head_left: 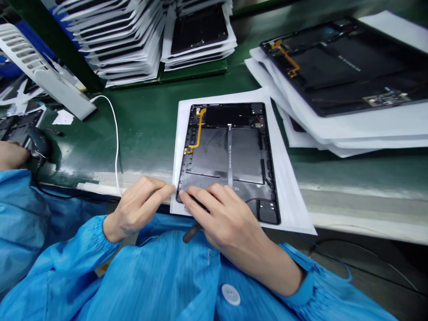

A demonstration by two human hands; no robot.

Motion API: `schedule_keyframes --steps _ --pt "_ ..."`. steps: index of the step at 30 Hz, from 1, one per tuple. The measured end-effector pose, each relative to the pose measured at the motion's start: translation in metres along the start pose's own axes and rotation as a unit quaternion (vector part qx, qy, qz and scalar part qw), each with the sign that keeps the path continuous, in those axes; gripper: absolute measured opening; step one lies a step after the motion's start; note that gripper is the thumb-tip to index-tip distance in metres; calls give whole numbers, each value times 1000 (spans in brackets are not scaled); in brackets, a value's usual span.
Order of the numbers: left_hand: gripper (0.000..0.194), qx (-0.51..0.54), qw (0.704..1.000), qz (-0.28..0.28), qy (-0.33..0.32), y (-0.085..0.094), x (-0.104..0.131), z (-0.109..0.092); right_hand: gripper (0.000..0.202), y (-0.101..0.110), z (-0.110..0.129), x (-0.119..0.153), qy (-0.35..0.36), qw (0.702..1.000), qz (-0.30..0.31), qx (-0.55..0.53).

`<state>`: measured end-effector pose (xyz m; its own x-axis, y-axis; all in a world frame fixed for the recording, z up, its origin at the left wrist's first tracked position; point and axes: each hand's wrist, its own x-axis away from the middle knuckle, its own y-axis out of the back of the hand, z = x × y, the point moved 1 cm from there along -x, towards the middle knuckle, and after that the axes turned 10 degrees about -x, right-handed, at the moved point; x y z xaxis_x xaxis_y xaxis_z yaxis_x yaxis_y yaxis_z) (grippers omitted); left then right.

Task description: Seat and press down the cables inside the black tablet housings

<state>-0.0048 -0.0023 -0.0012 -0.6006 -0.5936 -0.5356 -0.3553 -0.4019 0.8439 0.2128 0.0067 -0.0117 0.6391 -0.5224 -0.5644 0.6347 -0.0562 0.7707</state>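
Note:
An opened black tablet housing lies on a white sheet at the table's front edge, with an orange flex cable at its upper left and a grey ribbon down its middle. At the housing's lower left edge, my left hand has thumb and forefinger pressed together; what they hold, if anything, is too small to tell. My right hand rests over the lower left part of the housing, its fingers curled round a dark tool whose handle end sticks out below the palm.
Stacked housings with white sheets stand at the back left, a shorter stack beside them. Another stack lies at the right. A white device trails a cable. At far left is another person's hand.

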Motion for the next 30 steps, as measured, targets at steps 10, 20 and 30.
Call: schedule_keyframes --steps 10,20,30 --pt "40 -62 993 46 -84 5 2 -10 41 3 -2 -1 -4 1000 7 -25" --pt "29 1 997 72 3 0 -9 -1 36 25 -4 3 -62 997 -42 -30" --pt "52 122 985 102 61 -26 -6 7 31 4 2 -1 -53 999 -6 -8"
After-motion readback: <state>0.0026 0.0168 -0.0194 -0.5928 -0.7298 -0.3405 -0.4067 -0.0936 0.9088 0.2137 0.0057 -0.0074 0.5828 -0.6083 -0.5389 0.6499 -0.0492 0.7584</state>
